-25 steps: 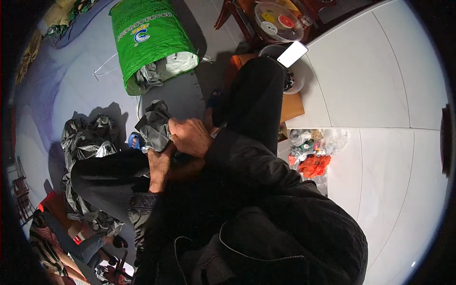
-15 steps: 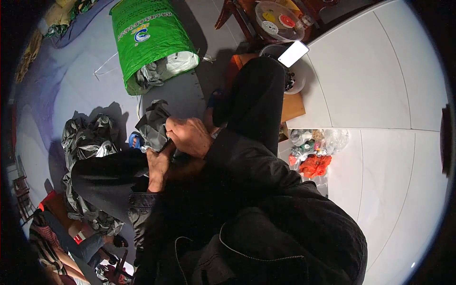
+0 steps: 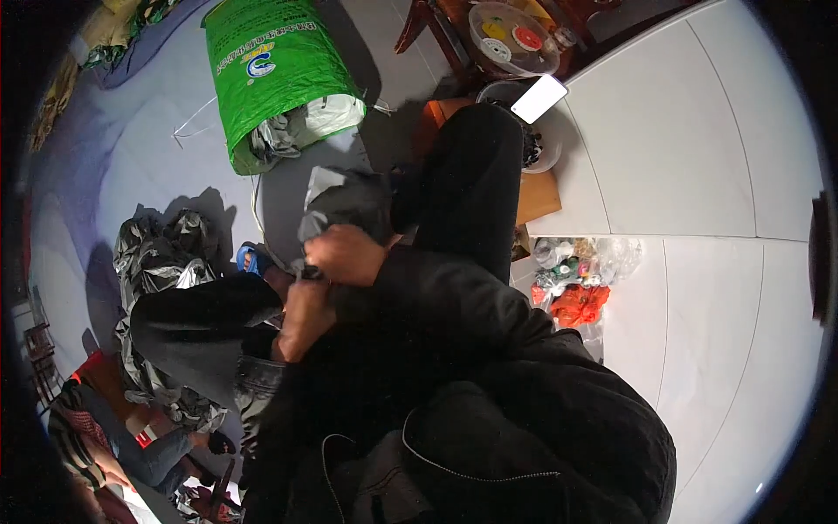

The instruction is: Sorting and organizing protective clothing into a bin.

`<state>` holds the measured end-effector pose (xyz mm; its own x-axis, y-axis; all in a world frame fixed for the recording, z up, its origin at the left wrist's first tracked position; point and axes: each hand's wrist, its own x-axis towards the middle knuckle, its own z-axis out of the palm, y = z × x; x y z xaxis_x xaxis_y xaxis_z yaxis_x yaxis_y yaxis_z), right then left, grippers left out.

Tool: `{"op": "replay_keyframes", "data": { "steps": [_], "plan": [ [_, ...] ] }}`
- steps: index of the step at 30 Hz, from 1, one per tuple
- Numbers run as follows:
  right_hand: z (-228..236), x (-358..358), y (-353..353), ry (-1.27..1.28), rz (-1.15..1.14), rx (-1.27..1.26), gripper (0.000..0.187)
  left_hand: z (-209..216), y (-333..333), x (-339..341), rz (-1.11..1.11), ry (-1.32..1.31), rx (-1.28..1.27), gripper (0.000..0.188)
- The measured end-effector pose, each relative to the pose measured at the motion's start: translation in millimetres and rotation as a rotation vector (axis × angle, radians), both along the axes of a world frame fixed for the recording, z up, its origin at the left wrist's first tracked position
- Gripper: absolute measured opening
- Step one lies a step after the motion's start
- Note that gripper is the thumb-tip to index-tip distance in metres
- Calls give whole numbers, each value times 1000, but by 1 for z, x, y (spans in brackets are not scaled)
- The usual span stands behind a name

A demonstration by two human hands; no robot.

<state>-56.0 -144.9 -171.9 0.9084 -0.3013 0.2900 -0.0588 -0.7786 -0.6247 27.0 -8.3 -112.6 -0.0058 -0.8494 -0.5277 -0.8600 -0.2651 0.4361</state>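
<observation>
Grey film [image 3: 353,199] in right hand [image 3: 347,255]; left hand [image 3: 307,316] just beside.

Grey floor [image 3: 161,105] is spreading across left side; bluish-purple tint [image 3: 113,80] is showing farther left; dark shadows [image 3: 371,52] are falling on floor; reddish-brown wooden furniture [image 3: 443,39] is standing near top; white, thin-seamed surface [image 3: 681,131] is filling right side

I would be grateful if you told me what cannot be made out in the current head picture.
Head view, hidden: the fingertips of the left hand, behind its own back and the right hand.
Head view, blurred: the folds of the grey sheet, dim and smeared.
Head view, cut off: the green bag's far end, by the upper edge.
Head view, too small: the dark pieces, partly behind the knee.
</observation>
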Motion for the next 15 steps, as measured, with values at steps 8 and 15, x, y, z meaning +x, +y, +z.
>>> {"op": "replay_keyframes", "data": {
  "steps": [8,15],
  "plan": [
    [68,-12,-48,156,335,655,26,46,-5,3,480,99,-902,39],
    [63,-9,-23,100,201,500,26,44,1,10,529,16,-886,37]
  ]
}}
